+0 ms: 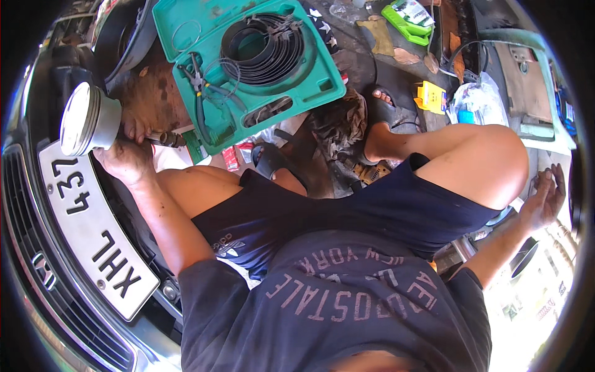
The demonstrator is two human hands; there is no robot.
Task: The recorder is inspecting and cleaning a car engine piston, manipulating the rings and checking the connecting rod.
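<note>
My left hand (127,160) grips an engine piston (106,116), its pale round crown and ring grooves tilted toward the left. Some of its lower end is hidden by my fingers. Just right of that hand lies an open green plastic case (273,110), holding nested black ring bands (263,53) and a pair of pliers (199,93) with dark handles. A thin metal ring (186,36) lies against the case's lid. Out past my right knee, my right hand (545,197) hangs with its fingers loosely apart and nothing visible in them.
A car's grille (37,248) and white number plate (93,229) stand close on the left. Further off are a black round pan (124,46), a green bottle (406,23), a yellow box (431,97) and a clear plastic bag (480,99). A yellow-brown tool (372,172) lies between my legs.
</note>
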